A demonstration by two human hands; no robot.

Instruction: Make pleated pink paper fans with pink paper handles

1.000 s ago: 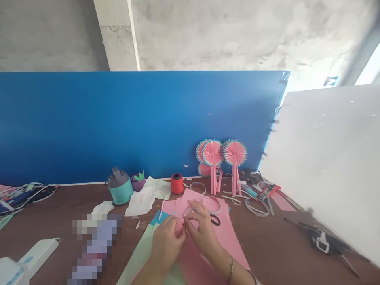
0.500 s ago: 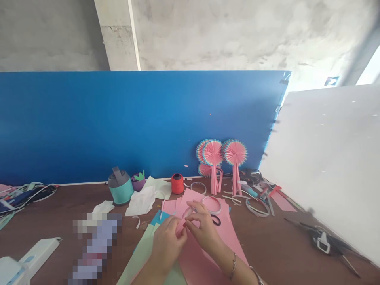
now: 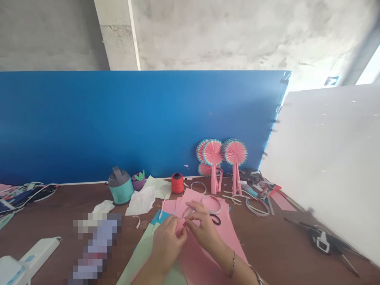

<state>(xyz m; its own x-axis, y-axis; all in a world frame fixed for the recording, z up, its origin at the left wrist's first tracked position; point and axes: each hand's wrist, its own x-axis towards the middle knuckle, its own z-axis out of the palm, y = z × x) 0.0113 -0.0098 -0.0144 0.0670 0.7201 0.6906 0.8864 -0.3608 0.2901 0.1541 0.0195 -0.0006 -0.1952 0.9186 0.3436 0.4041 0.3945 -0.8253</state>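
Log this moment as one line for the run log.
left hand: pinches pink paper piece | right hand: pinches same piece | under hands: pink sheet on table | nearby: red spool, paper fans

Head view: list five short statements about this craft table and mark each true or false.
1. The left hand and right hand pinch a pink paper piece together. True.
2. Paper fans stand against the blue board. True.
3. The scissors are in the left hand. False: they lie on the pink sheets beside the right hand.
4. The thread spool is green. False: it is red.
5. The teal jug lies on its side. False: it stands upright.
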